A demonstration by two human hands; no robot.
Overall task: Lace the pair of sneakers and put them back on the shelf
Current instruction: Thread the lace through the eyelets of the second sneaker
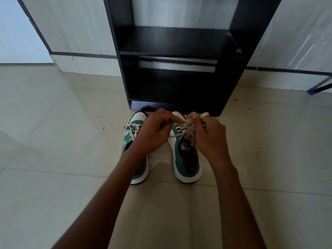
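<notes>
Pair of low sneakers, green uppers with white toe caps and white soles, standing upright side by side on the tiled floor, toes toward the black shelf (179, 42). Left sneaker (137, 150): white lace threaded, with a loose loop lying over the eyelets; mid-section hidden. Right sneaker (186, 159): dark lining visible, white lace (181, 134) drawn up off the eyelets and crossed, apparently mid-knot. Shelf board bare, front edge chipped at right.

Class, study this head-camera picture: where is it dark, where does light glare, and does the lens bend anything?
Head view: the black shelf unit is dim, its lower opening almost detail-free; the floor tiles carry soft pale reflections; wide-angle distortion tilts the walls and shelf sides outward; both hands and the sneakers stay fairly sharp.
</notes>
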